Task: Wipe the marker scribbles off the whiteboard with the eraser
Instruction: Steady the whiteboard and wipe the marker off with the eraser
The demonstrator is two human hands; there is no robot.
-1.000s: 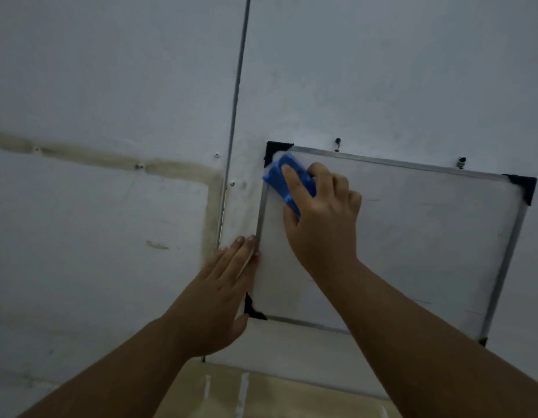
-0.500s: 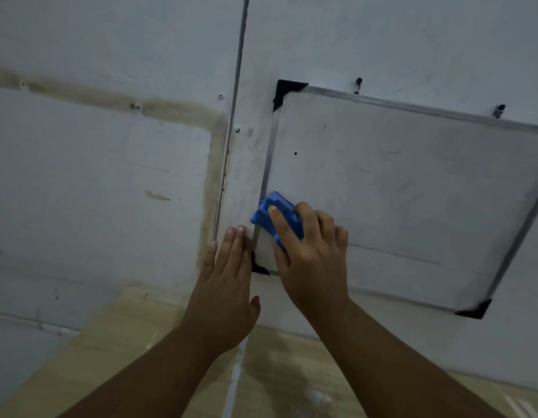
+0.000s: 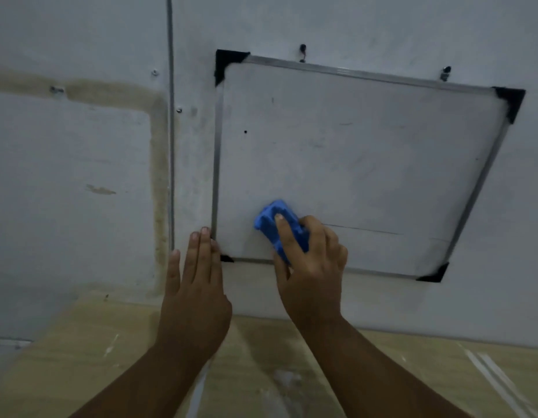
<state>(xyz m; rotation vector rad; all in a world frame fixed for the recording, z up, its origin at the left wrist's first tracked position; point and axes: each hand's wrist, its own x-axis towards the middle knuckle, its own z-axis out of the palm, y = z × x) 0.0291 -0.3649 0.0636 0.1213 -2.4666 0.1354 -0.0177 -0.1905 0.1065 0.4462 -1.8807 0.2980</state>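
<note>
A whiteboard (image 3: 367,152) with a metal frame and black corner caps hangs on the wall. Its surface looks mostly white, with a thin dark line (image 3: 361,229) low on the right and a small black dot (image 3: 245,132) at the upper left. My right hand (image 3: 310,260) presses a blue eraser (image 3: 276,224) against the board's lower left area. My left hand (image 3: 195,285) lies flat on the wall with fingers straight, its fingertips touching the frame's lower left corner.
A thin vertical rod (image 3: 170,122) runs down the wall left of the board. A brownish stained band (image 3: 159,182) marks the wall farther left. Below the wall lies a light wooden surface (image 3: 110,357). Two hooks (image 3: 302,51) hold the board's top edge.
The eraser went from the board's top left corner down its left side, then slid right along the lower part. My left hand stayed at the lower left corner.
</note>
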